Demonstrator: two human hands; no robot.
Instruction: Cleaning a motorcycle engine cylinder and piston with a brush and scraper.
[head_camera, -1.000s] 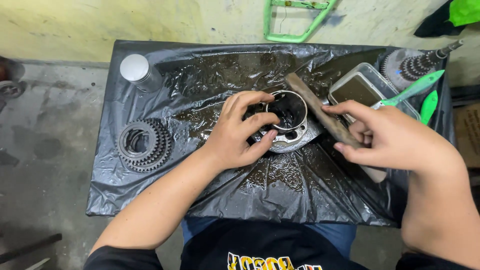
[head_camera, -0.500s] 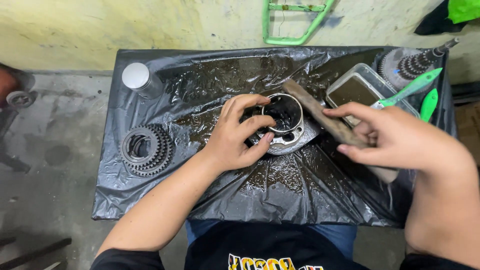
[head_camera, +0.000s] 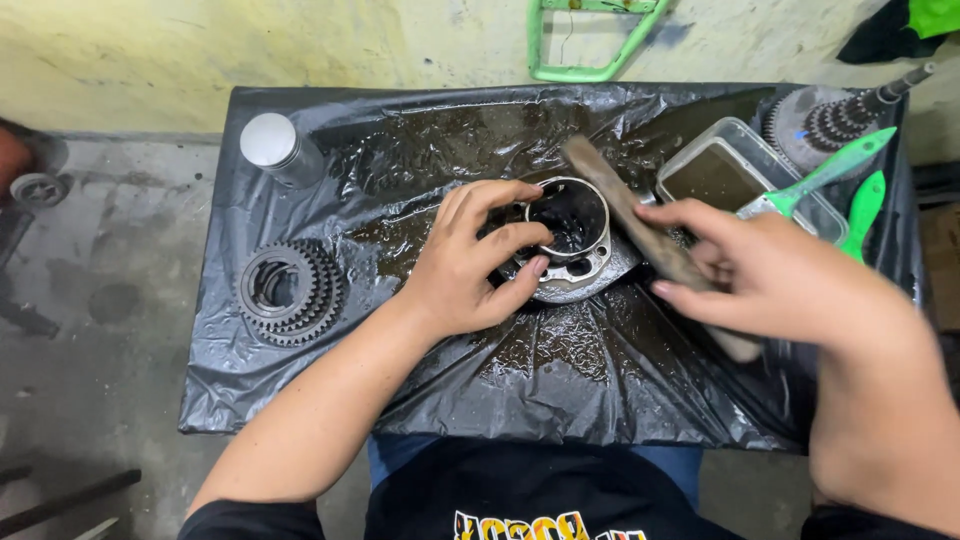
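A round metal housing (head_camera: 572, 232) with a dark hollow centre and a flange with small holes lies on the oily black plastic sheet (head_camera: 480, 380). My left hand (head_camera: 470, 262) grips its left rim with thumb and fingers. My right hand (head_camera: 775, 280) holds a long brown wooden stick (head_camera: 625, 208) slanted over the housing's right edge, its far end pointing up and left.
A stacked gear cluster (head_camera: 290, 292) lies at the sheet's left. A silver-lidded can (head_camera: 280, 150) stands at the back left. A clear tub of dark liquid (head_camera: 735, 175), green-handled brushes (head_camera: 840, 170) and a gear shaft (head_camera: 840, 115) sit at the back right. A green frame (head_camera: 590, 40) leans on the wall.
My left hand has stayed on the housing's rim. My right hand and the stick have shifted only slightly; the view has moved a little.
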